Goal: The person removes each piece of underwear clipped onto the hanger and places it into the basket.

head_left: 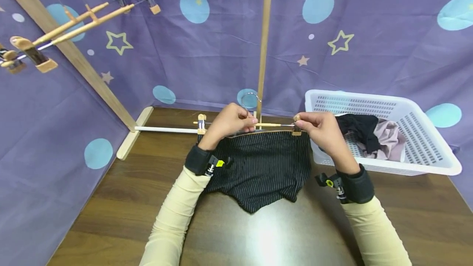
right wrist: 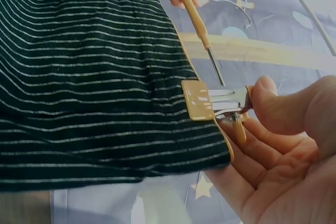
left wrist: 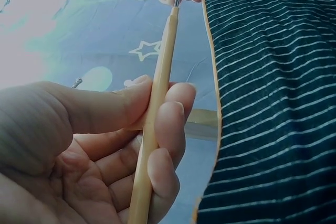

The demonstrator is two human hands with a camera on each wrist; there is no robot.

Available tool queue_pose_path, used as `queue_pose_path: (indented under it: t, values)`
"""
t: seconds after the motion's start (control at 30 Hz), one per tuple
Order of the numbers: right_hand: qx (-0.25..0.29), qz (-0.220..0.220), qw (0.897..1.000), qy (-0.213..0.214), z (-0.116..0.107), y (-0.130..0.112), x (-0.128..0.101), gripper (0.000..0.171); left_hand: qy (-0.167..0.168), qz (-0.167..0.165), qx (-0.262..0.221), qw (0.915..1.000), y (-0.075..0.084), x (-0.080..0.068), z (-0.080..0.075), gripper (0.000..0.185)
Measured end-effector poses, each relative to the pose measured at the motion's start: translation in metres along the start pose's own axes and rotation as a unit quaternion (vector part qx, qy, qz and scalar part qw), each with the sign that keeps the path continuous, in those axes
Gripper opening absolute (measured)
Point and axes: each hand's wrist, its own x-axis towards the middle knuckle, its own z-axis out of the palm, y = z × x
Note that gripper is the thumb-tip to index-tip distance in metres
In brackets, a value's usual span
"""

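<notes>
Table (head_left: 406, 221): dark brown wood grain, glossy. On it: white plastic basket (head_left: 425, 151) at 2 o'clock, holding clothes; wooden rack base (head_left: 134, 133) at 10 o'clock; black striped garment (head_left: 258, 167) at centre, lower edge resting on the surface.

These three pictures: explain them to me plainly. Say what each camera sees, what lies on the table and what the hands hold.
No machine here: a person works with two bare hands, wearing a camera on the head and one on each wrist. The head view looks down on a brown table. On it stands a white basket with dark and pink clothes inside. The left hand grips the wooden bar of a hanger, seen close in the left wrist view. The right hand pinches the hanger's clip at the top edge of black striped shorts; the right wrist view shows this close up. More clip hangers hang at upper left.
</notes>
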Motion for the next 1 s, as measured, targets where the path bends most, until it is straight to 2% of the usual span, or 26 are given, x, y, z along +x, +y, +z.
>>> queue_pose_path:
  t: [0.17, 0.3, 0.4, 0.5, 0.67, 0.8, 1.0]
  values:
    - [0.006, 0.013, 1.0, 0.028, 0.004, -0.004, -0.002, 0.015, 0.005, 0.009, 0.014, 0.9998, 0.003, -0.002, -0.001, 0.02]
    - [0.002, 0.033, 0.999, 0.027, 0.002, -0.008, -0.003, 0.015, 0.005, 0.016, 0.02, 0.9997, 0.006, -0.004, -0.001, 0.021]
    - [-0.013, 0.055, 0.998, 0.001, -0.003, -0.012, -0.006, 0.016, 0.0, 0.021, 0.022, 0.9995, 0.007, -0.006, 0.0, 0.022]
    - [-0.024, 0.067, 0.996, -0.044, -0.011, -0.016, -0.008, 0.016, -0.006, 0.031, 0.027, 0.9991, 0.008, -0.006, 0.001, 0.023]
    - [-0.021, 0.068, 0.993, -0.092, -0.02, -0.022, -0.01, 0.016, -0.008, 0.046, 0.045, 0.9979, 0.008, -0.008, 0.002, 0.025]
    - [-0.025, 0.08, 0.993, -0.085, -0.02, -0.024, -0.011, 0.016, -0.007, 0.044, 0.049, 0.9978, 0.009, -0.009, 0.003, 0.024]
    - [-0.048, 0.094, 0.993, -0.052, -0.018, -0.023, -0.012, 0.017, -0.001, 0.045, 0.057, 0.9974, 0.012, -0.01, 0.003, 0.025]
